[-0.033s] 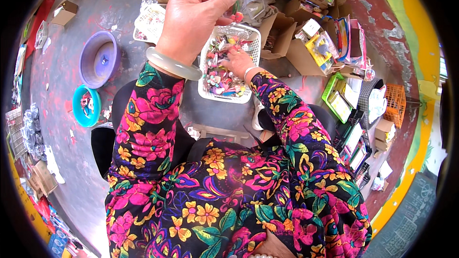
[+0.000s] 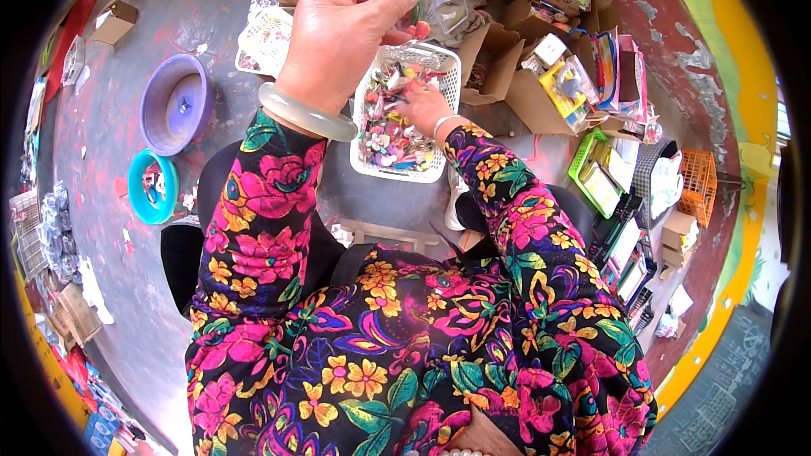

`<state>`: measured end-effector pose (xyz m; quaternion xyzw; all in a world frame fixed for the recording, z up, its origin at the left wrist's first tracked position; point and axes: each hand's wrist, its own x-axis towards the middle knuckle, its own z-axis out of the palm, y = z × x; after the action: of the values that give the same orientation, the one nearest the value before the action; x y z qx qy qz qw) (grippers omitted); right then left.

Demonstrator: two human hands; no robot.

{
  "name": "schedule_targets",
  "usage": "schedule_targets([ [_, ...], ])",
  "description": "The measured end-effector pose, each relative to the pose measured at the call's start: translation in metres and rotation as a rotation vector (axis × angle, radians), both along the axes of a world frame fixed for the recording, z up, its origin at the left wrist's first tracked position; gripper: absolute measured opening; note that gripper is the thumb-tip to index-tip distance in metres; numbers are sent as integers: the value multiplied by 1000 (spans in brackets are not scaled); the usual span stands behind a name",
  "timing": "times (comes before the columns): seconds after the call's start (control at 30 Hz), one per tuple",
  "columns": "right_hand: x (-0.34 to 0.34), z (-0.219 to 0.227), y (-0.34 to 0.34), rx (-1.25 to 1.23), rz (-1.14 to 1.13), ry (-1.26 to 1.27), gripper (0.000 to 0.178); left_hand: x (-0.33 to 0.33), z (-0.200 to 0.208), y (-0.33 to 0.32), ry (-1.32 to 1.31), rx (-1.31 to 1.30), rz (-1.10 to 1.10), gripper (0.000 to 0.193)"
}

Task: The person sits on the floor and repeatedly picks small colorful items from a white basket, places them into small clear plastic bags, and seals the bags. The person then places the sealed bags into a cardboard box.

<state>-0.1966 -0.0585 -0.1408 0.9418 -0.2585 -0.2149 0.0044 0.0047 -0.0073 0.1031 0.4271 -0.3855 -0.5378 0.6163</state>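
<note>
Left hand (image 2: pixel 342 29) is up high with your thumb and fingertips (image 2: pixel 404 0) pinched together on the edge of a small clear zip bag (image 2: pixel 443 0), which sticks out to the right of those fingers with its long axis running roughly up-down and something pinkish-red at its lower end just below your fingertips. Your right hand (image 2: pixel 422 105) is down in the white slotted basket (image 2: pixel 443 63) of colourful little pieces, fingers curled in among them, though I can't tell if they've actually closed on anything. Basket sits on a grey floor smeared with red paint, with a purple bowl (image 2: pixel 173 105) and teal bowl (image 2: pixel 152 186) well off to the left and open cardboard boxes (image 2: pixel 498 55) just right of the bag.
</note>
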Motion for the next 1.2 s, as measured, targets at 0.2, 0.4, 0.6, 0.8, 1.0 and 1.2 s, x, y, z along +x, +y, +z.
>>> schedule_targets([
  [0.2, -30, 7, -26, 23, -200, 15, 23, -1, -1, -1, 14, -1, -20, 20],
  [0.4, -33, 6, -32, -134, -256, -183, 15, 0, -2, 0, -2, -9, -4, 21],
  [0.6, 1, -8, -2, 93, -201, -230, 12, -2, 1, 0, -13, 1, -20, 20],
  [0.8, 21, -18, 27, 185, -331, -83, 17, -3, -1, -1, -41, 19, -15, 20],
  [1.0, 30, -23, 18, 210, -575, -37, 25, -1, 1, 0, -102, 36, 8, 19],
  [1.2, 16, -47, 14, 294, -622, -42, 25, -5, -1, -2, -73, 10, -7, 19],
])
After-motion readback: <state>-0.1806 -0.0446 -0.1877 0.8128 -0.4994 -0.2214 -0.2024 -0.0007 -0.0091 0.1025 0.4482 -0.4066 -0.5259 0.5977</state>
